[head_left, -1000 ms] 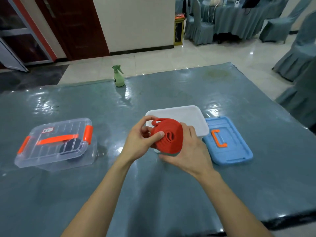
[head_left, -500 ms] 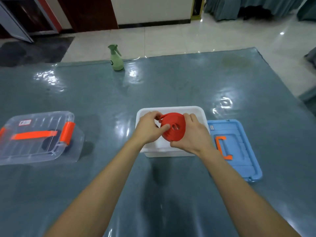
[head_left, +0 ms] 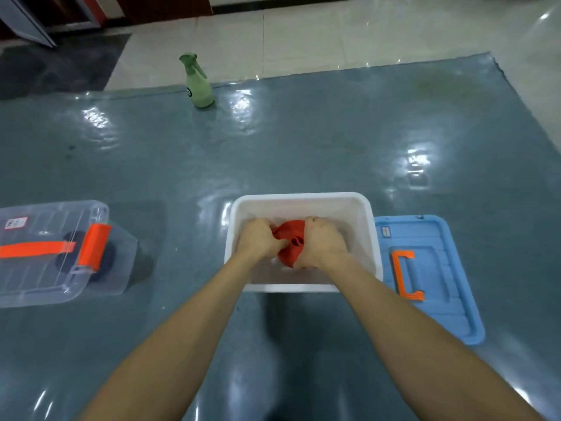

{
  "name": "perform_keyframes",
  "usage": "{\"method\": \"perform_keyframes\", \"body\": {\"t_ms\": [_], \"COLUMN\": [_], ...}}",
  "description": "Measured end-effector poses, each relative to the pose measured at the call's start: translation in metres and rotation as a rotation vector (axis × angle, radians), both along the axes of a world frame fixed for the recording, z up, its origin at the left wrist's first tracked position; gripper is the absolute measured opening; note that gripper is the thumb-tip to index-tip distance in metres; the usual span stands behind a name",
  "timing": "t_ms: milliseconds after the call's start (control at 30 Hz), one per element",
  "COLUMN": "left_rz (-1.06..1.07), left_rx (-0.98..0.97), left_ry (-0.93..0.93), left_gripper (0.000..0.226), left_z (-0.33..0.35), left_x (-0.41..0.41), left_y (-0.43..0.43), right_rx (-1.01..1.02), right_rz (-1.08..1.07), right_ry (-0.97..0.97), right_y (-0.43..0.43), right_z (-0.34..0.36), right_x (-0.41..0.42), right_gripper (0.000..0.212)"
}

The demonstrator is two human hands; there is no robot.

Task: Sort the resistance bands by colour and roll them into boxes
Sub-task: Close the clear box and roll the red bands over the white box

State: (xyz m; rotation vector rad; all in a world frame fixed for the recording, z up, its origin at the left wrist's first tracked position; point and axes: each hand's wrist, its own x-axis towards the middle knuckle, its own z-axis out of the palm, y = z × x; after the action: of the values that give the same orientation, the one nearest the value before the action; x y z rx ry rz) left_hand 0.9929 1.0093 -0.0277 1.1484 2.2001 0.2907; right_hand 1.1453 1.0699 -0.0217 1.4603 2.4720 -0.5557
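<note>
Pushing the rolled red band (head_left: 290, 241) down into the white box (head_left: 303, 197) is the step going on now, I think. Both hands are inside the box. It sits on the tabletop (head_left: 303, 141) closer to the near edge than the far one.

The left hand (head_left: 259, 241) has its fingers curled tight round the left side of the roll, and its thumb lies on the front of it. The right hand (head_left: 323, 243) is curled round the right side in the same way, so the red roll is squeezed between the two hands. The roll is low in the box, but I cannot tell if it touches the bottom yet, because the hands hide that part.

Next, I think the hands need to set the roll flat on the bottom and then let go slowly, one after the other. The band is stretchy, so it may spring open if they let go fast. After that the blue lid (head_left: 440, 238) looks like it should go on top. It lies flat just beside the right side of the box, with its orange handle (head_left: 406, 275) facing up.

Over on the left part of the tabletop a clear box (head_left: 45, 287) with an orange clip (head_left: 94, 247) has its lid on and a dark roll (head_left: 104, 259) inside, so that colour looks done. A green spray bottle (head_left: 198, 86) stands at the far edge
</note>
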Motion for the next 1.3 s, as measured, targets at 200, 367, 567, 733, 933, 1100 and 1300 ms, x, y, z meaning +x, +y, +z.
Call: {"method": "perform_keyframes", "body": {"t_ms": [200,367,567,733,933,1100,1300], "left_rz": [0.015,0.057,0.057,-0.212,-0.202,-0.231,-0.266], "left_rx": [-0.02,0.014,-0.03,-0.092,0.138,0.354,0.344], "left_ry": [-0.016,0.001,0.13,0.547,0.207,0.374,0.549], "left_gripper": [0.02,0.025,0.052,0.047,0.03,0.044,0.061], "left_z": [-0.017,-0.026,-0.025,-0.01,0.018,0.027,0.013], "left_x": [0.007,0.009,0.01,0.022,0.035,0.057,0.068], "left_y": [0.008,0.005,0.004,0.012,-0.014,-0.083,-0.101], "right_rx": [-0.138,-0.271,0.106,0.408,0.034,0.027,0.148], "right_rz": [-0.129,-0.123,-0.286,-0.75,-0.727,-0.582,-0.339], "right_ry": [0.042,-0.02,0.415,0.693,0.184,0.045,-0.247], "right_y": [-0.003,-0.001,-0.02,-0.046,-0.05,-0.036,-0.035], "right_z": [-0.017,-0.007,0.042,0.034,-0.037,-0.052,-0.056], "right_x": [-0.008,-0.005,0.044,0.124,0.191,0.196,0.202], "right_gripper": [0.091,0.111,0.029,0.02,0.034,0.031,0.043]}}
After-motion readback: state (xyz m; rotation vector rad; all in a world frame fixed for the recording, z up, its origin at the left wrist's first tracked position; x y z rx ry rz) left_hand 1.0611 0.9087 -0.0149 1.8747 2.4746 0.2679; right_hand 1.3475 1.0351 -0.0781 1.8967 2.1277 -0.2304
